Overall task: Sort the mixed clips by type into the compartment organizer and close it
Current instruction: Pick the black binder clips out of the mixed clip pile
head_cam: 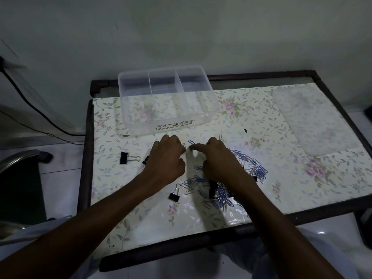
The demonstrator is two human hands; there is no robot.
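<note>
1. The binder clip (128, 157) at far left lies alone on the floral table (261, 125), well apart from the pile; as a judgement, it and the one near the left forearm (174, 195) are the easy picks, lifted by the black body so the wire handles don't snag.
2. The left hand (168, 158) has its fingers curled over a few paper clips at its fingertips; it seems to pinch them, though the knuckles cover the contact. Another black clip peeks out just left of this hand, mostly covered.
3. Between the hands lies a single blue paper clip (191, 142). The right hand (218, 158) points its forefinger at the table just beside it, the other fingers loosely bent, holding nothing I can see. Better to slide each clip free of the tangle before lifting, or linked ones will trail along.
4. The mixed pile (249, 164) spreads under and right of the right hand; the forearm hides part of it, and more black clips are buried there.
5. The compartment organizer (167, 125) stands open beyond the hands with all three compartments seemingly bare; its clear walls blur against the cloth.
6. The pale sheet (314, 121) at far right may be the lid; dim light leaves that unsure.
</note>
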